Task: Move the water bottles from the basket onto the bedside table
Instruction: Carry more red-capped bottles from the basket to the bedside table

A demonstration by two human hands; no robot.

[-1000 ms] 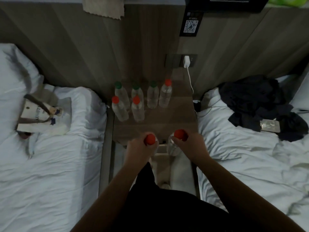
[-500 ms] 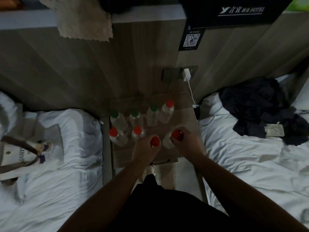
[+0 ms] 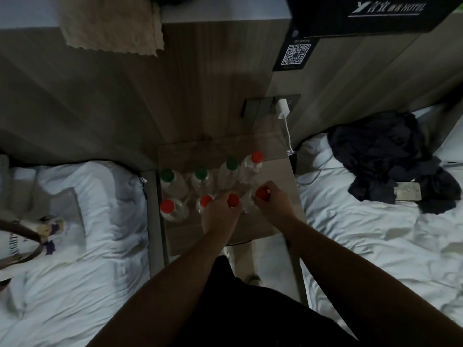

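A worktop point(image 3: 253, 231) stands between two beds. The left bed point(image 3: 100, 221) carries a tote bag point(image 3: 25, 236), and the right bed point(image 3: 350, 234) carries dark clothes point(image 3: 390, 156). A charger point(image 3: 282, 108) is plugged into the wall above. Six bottles point(image 3: 175, 189) stand on the worktop, four in the back row and two at front left. Just right of these, the left hand point(image 3: 218, 216) has its fingers point(image 3: 220, 202) clamped round the red-capped left bottle point(image 3: 233, 200). The right hand point(image 3: 274, 205) grips the right bottle point(image 3: 260, 194) beside it. I cannot tell whether either held bottle touches the worktop.
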